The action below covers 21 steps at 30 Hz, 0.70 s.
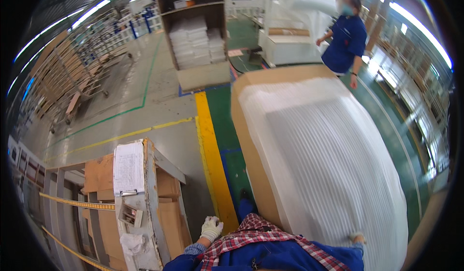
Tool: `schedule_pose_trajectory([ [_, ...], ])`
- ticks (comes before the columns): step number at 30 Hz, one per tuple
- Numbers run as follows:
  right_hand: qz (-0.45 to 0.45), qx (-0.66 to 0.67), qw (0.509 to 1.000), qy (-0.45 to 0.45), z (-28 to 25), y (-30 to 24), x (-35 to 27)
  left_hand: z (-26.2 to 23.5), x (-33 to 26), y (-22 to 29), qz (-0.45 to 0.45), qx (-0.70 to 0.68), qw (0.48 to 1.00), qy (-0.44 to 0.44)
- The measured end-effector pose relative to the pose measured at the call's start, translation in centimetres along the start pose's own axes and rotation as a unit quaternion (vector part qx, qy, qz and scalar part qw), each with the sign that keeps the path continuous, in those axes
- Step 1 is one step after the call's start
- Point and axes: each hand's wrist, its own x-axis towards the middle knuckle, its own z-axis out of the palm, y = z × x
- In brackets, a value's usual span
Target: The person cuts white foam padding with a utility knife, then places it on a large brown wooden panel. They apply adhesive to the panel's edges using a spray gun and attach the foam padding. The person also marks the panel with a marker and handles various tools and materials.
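Judging the white ribbed foam sheet soft, best edge-held, we have left grip loosely open, seemingly empty, right grip unclear.

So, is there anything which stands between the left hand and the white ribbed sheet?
Yes: in this view, the person's own leg and the brown cardboard border lie between the left hand and the white ribbed sheet. The right hand is at the near part of the sheet, with nothing visible in between.
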Motion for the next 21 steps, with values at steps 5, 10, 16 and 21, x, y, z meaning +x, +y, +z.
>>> schedule_pose_trajectory([
  [5, 0.095, 0.137, 0.970, 0.177, -9.1, -15.7, 0.0, -1.2, 9.9, -1.0, -0.172, 0.018, 0.965, -0.198],
  [10, -0.262, 0.152, 0.890, 0.340, -18.9, -41.9, -6.5, -8.1, 19.3, 2.2, -0.070, 0.016, 0.995, -0.074],
  [16, -0.557, 0.078, 0.757, 0.334, -27.1, -65.9, -18.0, -11.5, 26.3, 1.2, -0.146, -0.031, 0.986, 0.076],
  [21, -0.543, 0.010, 0.789, 0.286, -27.9, -76.2, -20.7, -5.6, 32.2, -7.3, -0.221, -0.001, 0.964, -0.148],
])
